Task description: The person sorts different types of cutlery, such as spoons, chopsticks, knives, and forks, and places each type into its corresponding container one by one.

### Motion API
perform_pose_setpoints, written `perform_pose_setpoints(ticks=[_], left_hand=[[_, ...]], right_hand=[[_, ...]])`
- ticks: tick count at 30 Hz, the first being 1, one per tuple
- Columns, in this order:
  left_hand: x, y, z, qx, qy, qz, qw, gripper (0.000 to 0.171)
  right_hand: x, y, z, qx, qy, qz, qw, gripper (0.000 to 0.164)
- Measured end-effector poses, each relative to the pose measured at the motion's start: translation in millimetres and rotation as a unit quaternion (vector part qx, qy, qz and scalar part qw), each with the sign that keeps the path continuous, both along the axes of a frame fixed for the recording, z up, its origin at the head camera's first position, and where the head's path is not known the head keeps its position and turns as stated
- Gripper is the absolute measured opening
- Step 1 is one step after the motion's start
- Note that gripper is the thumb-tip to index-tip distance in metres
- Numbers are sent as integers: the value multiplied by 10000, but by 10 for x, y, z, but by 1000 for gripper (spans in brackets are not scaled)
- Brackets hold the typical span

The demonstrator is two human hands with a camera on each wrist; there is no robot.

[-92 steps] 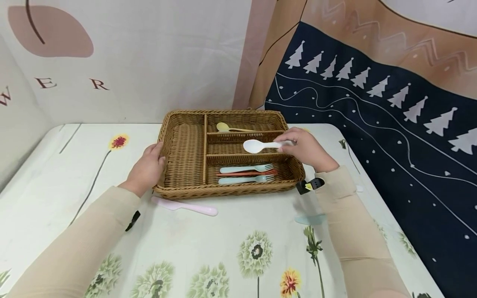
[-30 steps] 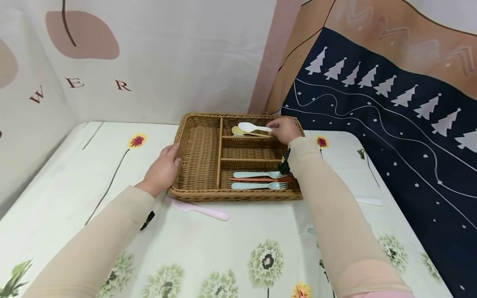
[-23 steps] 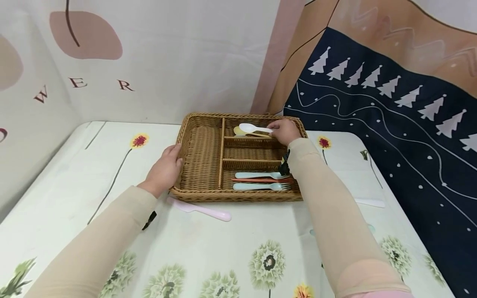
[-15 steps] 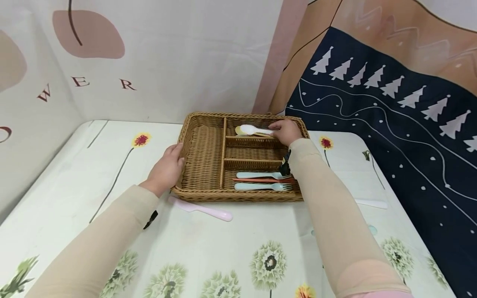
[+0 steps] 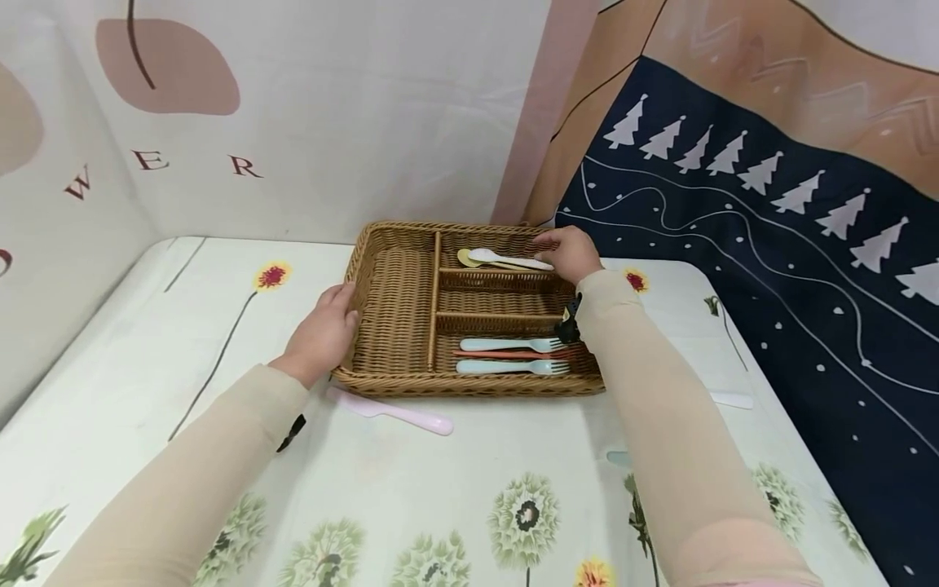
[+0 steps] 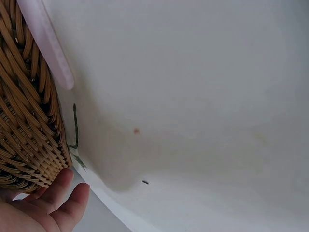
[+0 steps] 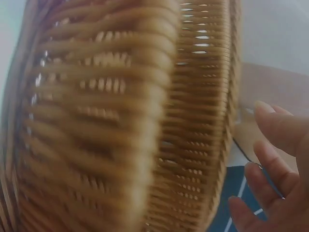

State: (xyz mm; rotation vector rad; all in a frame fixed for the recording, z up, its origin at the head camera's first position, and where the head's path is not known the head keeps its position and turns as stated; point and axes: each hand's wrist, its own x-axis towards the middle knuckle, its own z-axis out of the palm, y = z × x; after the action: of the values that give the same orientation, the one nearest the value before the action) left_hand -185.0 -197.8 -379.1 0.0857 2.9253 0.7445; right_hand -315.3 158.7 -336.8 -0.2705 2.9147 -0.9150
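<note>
The divided wicker basket (image 5: 396, 385) stands at the back of the table. My left hand (image 5: 320, 336) holds its left side by the rim; the left wrist view shows two loosely bent fingers apart from the wicker wall. A white spoon (image 5: 506, 261) lies over a yellow spoon (image 5: 466, 258) in the back right compartment. Just above the white spoon's handle end is my right hand (image 5: 574, 254), its fingers spread and holding nothing in the right wrist view. Light blue forks (image 5: 491, 367) lie in the front right compartment, with orange cutlery (image 5: 499, 355) between them.
A pink knife (image 5: 396, 413) lies on the table in front of the basket. A light blue piece (image 5: 618, 458) and a white handle (image 5: 732, 399) show partly beside my right sleeve. Fabric walls stand behind and to the right.
My right hand has carried the white spoon from above the middle compartment to the back one, let go of it there, and drawn slightly right. My left hand stays at the basket's left side.
</note>
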Motion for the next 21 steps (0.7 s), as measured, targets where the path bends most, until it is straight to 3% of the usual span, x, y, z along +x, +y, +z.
perform_pose_setpoints(ticks=[7, 21], left_hand=[[0, 1, -3, -14, 6, -24, 10000, 55], [-23, -8, -7, -30, 30, -97, 9999, 55]], right_hand=[[149, 75, 162, -186, 125, 25, 9997, 35], [415, 269, 338, -370, 515, 159, 9979, 35]])
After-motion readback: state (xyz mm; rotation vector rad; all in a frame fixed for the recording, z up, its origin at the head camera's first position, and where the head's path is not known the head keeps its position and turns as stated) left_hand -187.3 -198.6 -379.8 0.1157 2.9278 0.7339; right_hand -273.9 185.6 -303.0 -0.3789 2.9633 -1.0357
